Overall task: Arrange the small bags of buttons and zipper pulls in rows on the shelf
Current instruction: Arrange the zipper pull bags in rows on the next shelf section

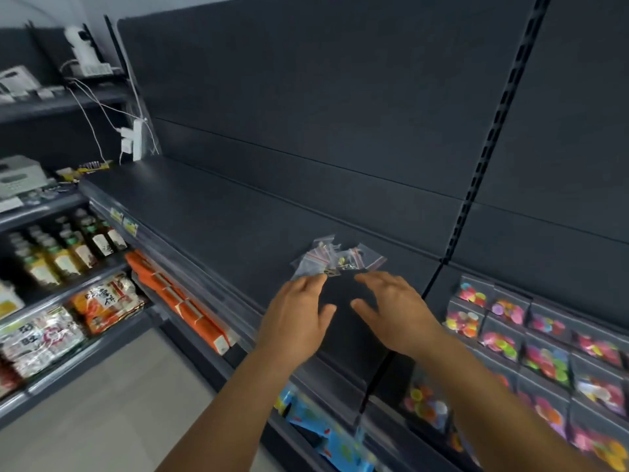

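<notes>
While both bare arms reach over the dark grey metal shelf (211, 212), a loose heap of small clear zip bags with red seal strips (335, 257) lies on its surface toward the right end, near the back panel. Their contents are too small to identify. The left hand (296, 318) has its fingers extended, the fingertips touching the near left edge of the heap; whether they pinch a bag cannot be told. The right hand (391, 311) hovers just beside the heap, fingers spread and relaxed, holding nothing. On the neighbouring shelf section to the right, clear bags of bright multicoloured round buttons (544, 349) lie in rows. Below left stand brown glass bottles with pale labels (68, 250), orange flat packets (180, 301) and foil snack packs (105, 301).
</notes>
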Demonstrator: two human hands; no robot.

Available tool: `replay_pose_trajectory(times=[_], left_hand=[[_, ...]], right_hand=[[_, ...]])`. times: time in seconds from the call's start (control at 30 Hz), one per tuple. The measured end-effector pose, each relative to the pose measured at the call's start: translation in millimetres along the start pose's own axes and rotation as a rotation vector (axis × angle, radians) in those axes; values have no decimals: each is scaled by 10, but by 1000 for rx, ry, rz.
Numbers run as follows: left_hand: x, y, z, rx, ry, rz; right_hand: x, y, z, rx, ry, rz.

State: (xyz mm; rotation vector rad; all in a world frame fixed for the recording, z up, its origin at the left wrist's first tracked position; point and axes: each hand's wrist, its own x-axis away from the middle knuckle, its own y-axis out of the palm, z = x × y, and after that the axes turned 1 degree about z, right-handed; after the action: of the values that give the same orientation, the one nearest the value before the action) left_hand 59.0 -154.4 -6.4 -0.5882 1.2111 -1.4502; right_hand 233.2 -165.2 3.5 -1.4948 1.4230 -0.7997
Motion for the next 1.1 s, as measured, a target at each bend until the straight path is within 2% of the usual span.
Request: replay_pose_trajectory(times=[0.13, 0.3, 0.43, 0.6, 0.73, 0.9, 1.1], left_hand=[[-309, 127, -164, -21, -7, -23], [-488, 305, -336, -83, -31, -174], [-474, 344, -375, -67, 11, -165], [-380, 272, -390, 101, 62, -45], [-394, 237, -431, 170, -49, -34], [-449, 253, -487, 217, -117, -86], [-492, 214, -549, 428, -184, -97]], right_hand=[[-410, 92, 153, 41, 63, -54], [-696, 225, 355, 139, 147, -210], [-628, 289, 389, 156, 123, -229], [-447, 232, 238, 61, 60, -101], [-532, 258, 68, -30, 223, 51], [-693, 416, -66, -102, 456, 26], [-671, 403, -124, -452, 503, 226]])
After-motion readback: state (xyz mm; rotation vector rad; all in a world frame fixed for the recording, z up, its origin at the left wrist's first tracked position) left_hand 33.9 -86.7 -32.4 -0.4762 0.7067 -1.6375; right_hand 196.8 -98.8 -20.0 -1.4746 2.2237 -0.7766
